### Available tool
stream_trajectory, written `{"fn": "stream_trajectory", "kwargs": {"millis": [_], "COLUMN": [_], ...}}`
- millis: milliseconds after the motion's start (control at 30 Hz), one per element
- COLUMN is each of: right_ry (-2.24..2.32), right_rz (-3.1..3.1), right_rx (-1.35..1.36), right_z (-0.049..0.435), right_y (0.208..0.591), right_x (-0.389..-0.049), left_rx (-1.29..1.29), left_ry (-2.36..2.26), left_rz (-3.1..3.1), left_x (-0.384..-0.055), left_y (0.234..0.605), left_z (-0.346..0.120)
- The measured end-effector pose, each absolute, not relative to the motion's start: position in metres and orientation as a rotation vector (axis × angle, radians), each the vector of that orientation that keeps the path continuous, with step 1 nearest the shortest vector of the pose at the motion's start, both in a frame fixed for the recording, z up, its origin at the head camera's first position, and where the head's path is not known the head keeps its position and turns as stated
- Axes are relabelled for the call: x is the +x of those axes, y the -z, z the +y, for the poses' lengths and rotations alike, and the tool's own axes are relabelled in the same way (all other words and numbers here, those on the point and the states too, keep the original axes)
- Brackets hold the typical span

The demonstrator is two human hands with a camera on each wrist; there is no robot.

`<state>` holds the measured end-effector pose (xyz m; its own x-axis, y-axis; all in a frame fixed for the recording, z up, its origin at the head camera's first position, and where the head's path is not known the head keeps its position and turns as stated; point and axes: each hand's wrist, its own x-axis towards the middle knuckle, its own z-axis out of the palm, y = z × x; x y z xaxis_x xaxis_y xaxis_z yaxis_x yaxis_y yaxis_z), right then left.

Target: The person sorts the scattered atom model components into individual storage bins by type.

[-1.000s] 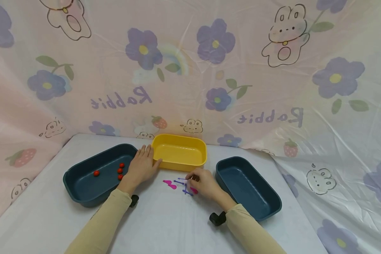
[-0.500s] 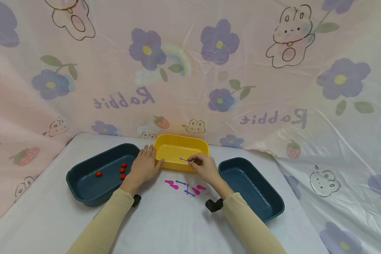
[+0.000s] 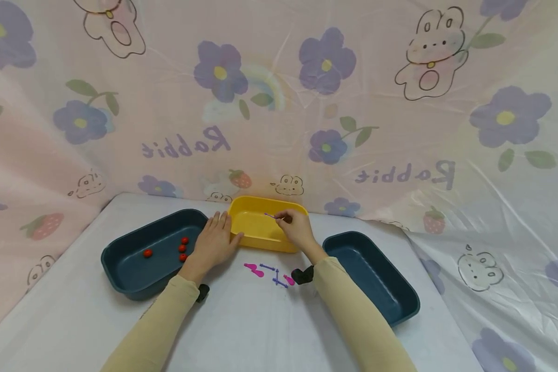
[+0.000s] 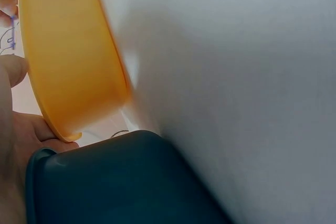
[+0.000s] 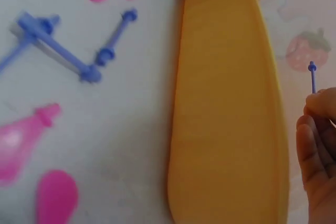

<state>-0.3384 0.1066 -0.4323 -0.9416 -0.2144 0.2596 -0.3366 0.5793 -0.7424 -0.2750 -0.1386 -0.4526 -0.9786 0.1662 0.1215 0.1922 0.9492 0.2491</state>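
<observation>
my right hand pinches a purple stick above the yellow tray; my left hand, fingers straight, touches the tray's left end. nearer me, pink pieces lie on the surface.

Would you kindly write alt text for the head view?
A right hand pinches a purple stick over a yellow bin; the left hand touches that bin. More sticks and pink pieces lie in front, between a blue bin holding red balls and a second blue bin.
</observation>
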Motion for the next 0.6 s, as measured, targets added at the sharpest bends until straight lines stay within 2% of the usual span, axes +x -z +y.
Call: {"fn": "stream_trajectory", "kwargs": {"millis": [233, 600], "right_ry": [-1.173, -1.121], "right_rz": [-2.714, -2.772], "right_rx": [0.455, 0.41], "right_z": [0.105, 0.103], "right_y": [0.435, 0.438], "right_x": [-0.361, -0.373], "left_rx": [-0.272, -0.276], "left_ry": [0.385, 0.37], "left_rz": [-2.999, -2.99], "left_x": [-0.274, -0.275], "left_y": [0.453, 0.454], "left_z": [-0.138, -0.138]}}
